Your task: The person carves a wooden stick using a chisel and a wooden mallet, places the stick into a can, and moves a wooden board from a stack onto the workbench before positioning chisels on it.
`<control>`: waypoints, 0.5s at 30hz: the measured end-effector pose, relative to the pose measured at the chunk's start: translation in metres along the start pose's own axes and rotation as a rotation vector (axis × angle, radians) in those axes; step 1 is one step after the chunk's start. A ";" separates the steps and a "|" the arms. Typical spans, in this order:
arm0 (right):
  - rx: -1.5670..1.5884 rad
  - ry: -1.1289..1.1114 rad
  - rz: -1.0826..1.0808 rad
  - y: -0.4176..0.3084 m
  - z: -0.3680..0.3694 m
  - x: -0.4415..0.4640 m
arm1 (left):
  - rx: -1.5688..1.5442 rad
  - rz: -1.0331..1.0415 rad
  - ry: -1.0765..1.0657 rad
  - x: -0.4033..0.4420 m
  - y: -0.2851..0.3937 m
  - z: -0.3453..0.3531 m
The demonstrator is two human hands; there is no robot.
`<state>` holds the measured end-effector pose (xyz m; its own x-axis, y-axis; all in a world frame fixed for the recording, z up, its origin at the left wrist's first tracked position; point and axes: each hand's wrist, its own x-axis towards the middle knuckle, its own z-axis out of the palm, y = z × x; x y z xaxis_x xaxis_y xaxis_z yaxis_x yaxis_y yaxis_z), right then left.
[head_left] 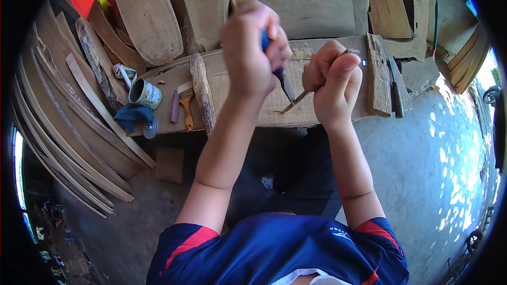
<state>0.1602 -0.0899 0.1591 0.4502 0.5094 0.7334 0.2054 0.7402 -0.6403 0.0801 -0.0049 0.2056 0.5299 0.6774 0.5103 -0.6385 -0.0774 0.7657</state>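
Note:
My left hand (253, 47), slightly blurred, is wrapped round the blue handle (264, 39) of a tool whose dark metal tip (288, 88) points down to the right. Closed in a fist, my right hand (336, 79) grips a thin rod-like tool (296, 102), whose end slants down left to the wooden board (237, 106). The two tools come close together or touch between my hands; which one I cannot tell. A bit of the thin tool's other end shows by my right thumb.
A bark-edged strip (200, 92), a brush (187, 106), a purple cylinder (175, 106) and a can (144, 94) are on the left. A rough wood block (378, 76) and a dark-handled tool (397, 97) lie right. Planks (148, 16) stand behind; long slats (68, 126) lean left.

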 end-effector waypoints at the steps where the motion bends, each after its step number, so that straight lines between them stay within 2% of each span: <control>1: 0.001 -0.003 -0.003 0.000 0.000 0.000 | 0.107 -0.002 0.030 -0.004 -0.015 0.002; 2: 0.021 -0.005 0.003 0.002 -0.001 0.000 | 0.189 0.005 -0.027 -0.006 -0.028 -0.004; 5: 0.087 0.022 0.040 0.001 -0.005 0.000 | 0.034 -0.068 0.002 -0.005 -0.031 -0.020; 8: 0.089 0.005 0.038 0.001 -0.007 0.001 | -0.119 0.053 0.025 -0.004 -0.001 -0.015; 10: 0.086 -0.012 0.044 0.001 -0.008 0.001 | -0.064 0.105 0.003 -0.005 0.004 -0.010; 15: 0.087 -0.013 0.044 -0.001 -0.015 -0.004 | -0.086 0.091 -0.021 0.000 0.000 -0.011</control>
<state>0.1712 -0.0990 0.1538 0.4461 0.5473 0.7082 0.1095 0.7519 -0.6501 0.0732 0.0032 0.2012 0.4784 0.6548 0.5851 -0.7296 -0.0744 0.6799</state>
